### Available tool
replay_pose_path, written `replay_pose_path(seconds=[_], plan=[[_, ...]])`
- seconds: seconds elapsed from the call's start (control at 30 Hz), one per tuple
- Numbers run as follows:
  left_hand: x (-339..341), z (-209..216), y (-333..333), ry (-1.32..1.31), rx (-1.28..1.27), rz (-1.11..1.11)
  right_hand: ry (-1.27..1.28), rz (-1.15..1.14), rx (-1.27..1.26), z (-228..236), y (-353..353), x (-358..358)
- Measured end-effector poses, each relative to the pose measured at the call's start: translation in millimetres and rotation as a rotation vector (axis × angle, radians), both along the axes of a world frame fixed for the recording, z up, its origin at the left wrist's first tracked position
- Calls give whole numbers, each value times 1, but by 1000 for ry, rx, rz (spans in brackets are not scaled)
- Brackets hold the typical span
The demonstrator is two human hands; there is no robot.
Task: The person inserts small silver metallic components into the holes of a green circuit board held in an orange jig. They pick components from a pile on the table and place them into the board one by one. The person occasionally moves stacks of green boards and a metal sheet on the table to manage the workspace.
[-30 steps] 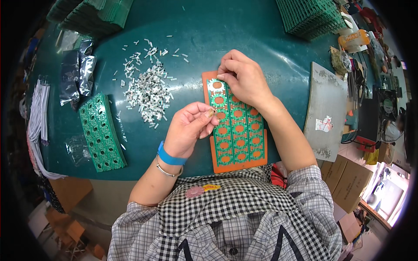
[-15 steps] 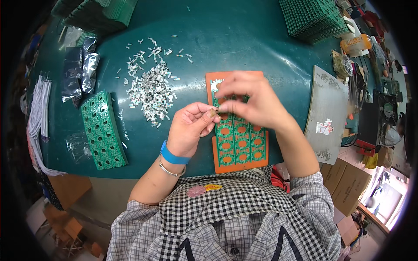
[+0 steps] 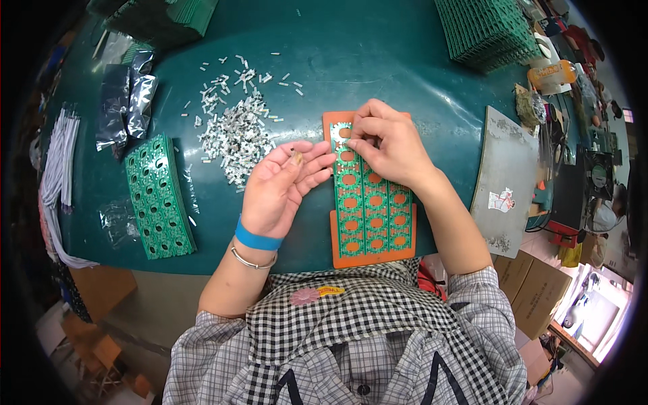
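Note:
A green circuit board panel (image 3: 364,202) with rows of oval openings lies on an orange backing plate (image 3: 373,258) in front of me. Over the panel's upper part, my right hand (image 3: 391,145) pinches thumb and forefinger together close to the upper left openings; whatever is between the tips is too small to name. My left hand (image 3: 280,185) is turned palm up just left of the panel, fingers loosely curled. A tiny dark piece shows at its thumb tip, its kind unclear. Left of that hand lies a loose heap of small white-and-clear parts (image 3: 239,138).
A stack of green panels (image 3: 158,196) stands at left, near dark shiny bags (image 3: 138,101) and bundled white wires (image 3: 61,162). More panel stacks (image 3: 486,34) rise along the far edge. A grey metal plate (image 3: 503,182) and an orange-labelled bottle (image 3: 552,74) are at right.
My hands have come apart. The left has drawn back leftward and turned its palm up; the right has moved from the left fingertips to the panel's upper left openings.

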State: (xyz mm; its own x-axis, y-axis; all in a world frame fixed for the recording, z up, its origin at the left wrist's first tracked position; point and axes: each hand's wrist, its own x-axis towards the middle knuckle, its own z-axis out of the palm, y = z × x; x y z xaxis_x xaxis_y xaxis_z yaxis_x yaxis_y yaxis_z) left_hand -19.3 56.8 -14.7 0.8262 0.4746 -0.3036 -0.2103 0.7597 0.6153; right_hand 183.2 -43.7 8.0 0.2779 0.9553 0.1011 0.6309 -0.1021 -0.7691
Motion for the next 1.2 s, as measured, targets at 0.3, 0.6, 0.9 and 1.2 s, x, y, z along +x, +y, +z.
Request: replay_pose_path(seconds=[0.3,0.6,0.9,1.2], plan=[[-2,-4,3,14,51,-32,17,4,13,-3,-3,2],[-3,0,-5,215,294,-151,3,12,0,-4,-3,5],[1,1,-15,246,423,-194,-169,47,132,-11,0,-2],[3,1,-18,221,605,-156,58,86,118,11,-8,-11]])
